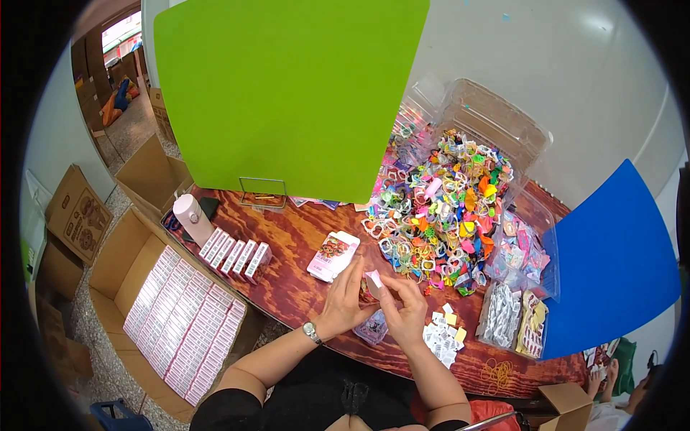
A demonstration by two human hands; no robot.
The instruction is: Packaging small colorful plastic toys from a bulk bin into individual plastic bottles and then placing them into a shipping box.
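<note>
A small pink-and-white carton (373, 280) stands between my two hands above the table's near edge, its upper end showing a pink flap. My right hand (407, 310) grips its right side, thumb in front. My left hand (345, 304), with a watch on the wrist, is closed around the other side, fingers fairly straight; part of the carton is hidden by them. Just beyond my left hand lies a stack of flat pink-and-white cartons (332, 263) with a colourful picture. Below my hands sits a small clear bag of purplish things (371, 327).
A heap of colourful small trinkets (445, 208) covers the back right. White labels (443, 337), rubber bands (497, 374) and a bin of packets (501, 316) lie to the right. Left stand a row of small boxes (237, 256), a pink bottle (192, 218) and a carton of packed boxes (183, 323).
</note>
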